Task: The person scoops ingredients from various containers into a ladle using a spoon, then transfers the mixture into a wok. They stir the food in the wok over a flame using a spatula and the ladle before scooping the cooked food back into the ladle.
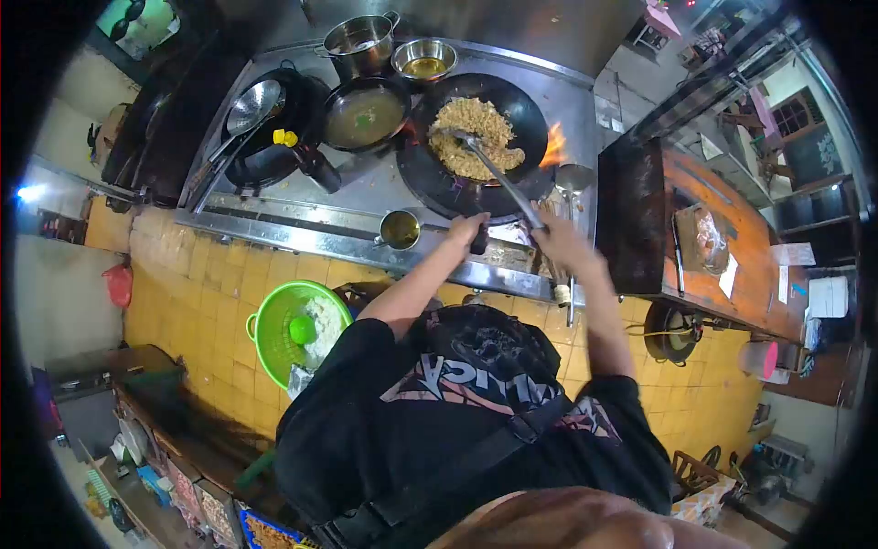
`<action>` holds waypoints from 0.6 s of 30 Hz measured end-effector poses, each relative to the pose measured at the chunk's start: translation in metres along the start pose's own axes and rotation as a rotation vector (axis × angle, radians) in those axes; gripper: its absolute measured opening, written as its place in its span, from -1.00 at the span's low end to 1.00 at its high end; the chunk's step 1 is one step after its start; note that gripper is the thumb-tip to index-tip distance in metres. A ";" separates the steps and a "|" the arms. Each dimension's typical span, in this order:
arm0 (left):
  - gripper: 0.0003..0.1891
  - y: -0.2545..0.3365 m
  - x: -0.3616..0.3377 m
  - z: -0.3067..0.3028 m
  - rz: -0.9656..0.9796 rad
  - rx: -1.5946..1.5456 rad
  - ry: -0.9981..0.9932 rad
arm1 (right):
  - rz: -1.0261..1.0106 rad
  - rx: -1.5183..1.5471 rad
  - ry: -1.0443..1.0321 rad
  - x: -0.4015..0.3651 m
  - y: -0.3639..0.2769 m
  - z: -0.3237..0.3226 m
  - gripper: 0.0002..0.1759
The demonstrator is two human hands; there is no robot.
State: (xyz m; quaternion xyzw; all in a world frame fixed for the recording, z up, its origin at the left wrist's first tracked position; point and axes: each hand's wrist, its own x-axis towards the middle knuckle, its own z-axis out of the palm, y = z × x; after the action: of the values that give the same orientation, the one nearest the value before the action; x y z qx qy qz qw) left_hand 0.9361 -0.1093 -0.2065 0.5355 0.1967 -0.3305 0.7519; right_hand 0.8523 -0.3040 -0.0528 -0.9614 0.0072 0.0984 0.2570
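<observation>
A black wok [422, 174] full of fried rice [476, 128] sits on the stove, with flames [554, 145] at its right rim. My left hand [466, 234] is closed around the wok's dark handle at the front. A long metal wok spatula [501, 177] is in my right hand [562, 245], its fingers wrapped round the handle end. The spatula's head rests in the rice, and its exact shape is partly hidden. Just left of my left hand stands a small metal cup [400, 230] with yellowish liquid.
A pan of broth [366, 114], a metal pot [357, 46], a bowl of yellow liquid [424, 60] and a yellow-capped dark bottle [316, 169] stand leftward. A strainer [253, 107] lies over another wok. One ladle [573, 178] is at right. Below left is a green basket [274, 343] of white rice.
</observation>
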 end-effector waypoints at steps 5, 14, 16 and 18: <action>-0.82 0.105 -0.194 0.070 -0.375 -0.376 -0.375 | 0.052 -0.003 -0.160 -0.055 -0.021 -0.104 -0.60; -0.86 0.032 -0.157 0.043 -0.107 -0.037 -0.110 | 0.166 -0.117 -0.046 -0.079 -0.036 -0.072 -0.55; -0.84 0.044 -0.210 0.051 -0.282 -0.041 -0.305 | 0.179 -0.067 -0.060 -0.084 -0.033 -0.063 -0.55; -0.77 0.061 -0.205 0.050 -0.269 0.141 -0.285 | 0.100 -0.069 -0.011 -0.081 -0.029 -0.058 -0.55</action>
State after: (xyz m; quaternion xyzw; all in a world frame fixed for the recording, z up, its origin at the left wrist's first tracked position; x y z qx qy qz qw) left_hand 0.8318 -0.0846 -0.0147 0.5037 0.1344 -0.5133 0.6817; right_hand 0.7850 -0.3108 0.0257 -0.9676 0.0504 0.1165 0.2185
